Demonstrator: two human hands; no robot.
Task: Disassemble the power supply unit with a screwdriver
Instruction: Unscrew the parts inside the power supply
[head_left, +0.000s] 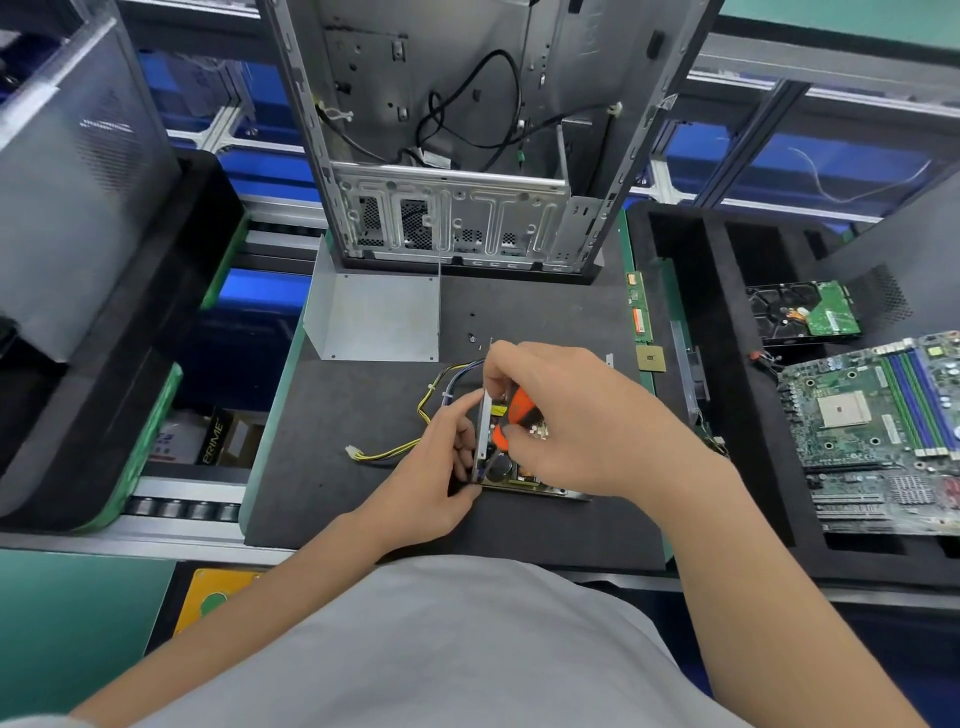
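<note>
Black foam worktop (363, 499): it carries everything in hand. The work sits at its middle, a little toward the near edge.
Grey steel cover (379, 317): already off and lying flat toward the far-left corner, well apart from the work. That side is the open room for setting parts down.
Yellow-and-black harness (395, 453): trails left from the unit toward the left edge. A tug on the casing could drag it, or snag its white plug.
Left hand (436, 467): fingers and thumb pinch the upright side wall of the casing. That sheet-metal edge is thin, and a slip could cut them.
Loose screws (471, 338): small and dark on dark foam, just beyond the hands. They are easily swept off or lost.
Power supply unit (511, 475): open, with the circuit board and a large capacitor exposed.
Screwdriver (519, 402): orange handle, tip hidden. If it cams out, it may gouge the board or jab the left fingers.
Right hand (566, 415): curled round the handle, directly over the board.
Memory stick (640, 312) and processor chip (651, 358): lie along the right edge, so an elbow swing could knock them off.
Computer case (452, 223): stands upright on the far edge and blocks any reach forward.
</note>
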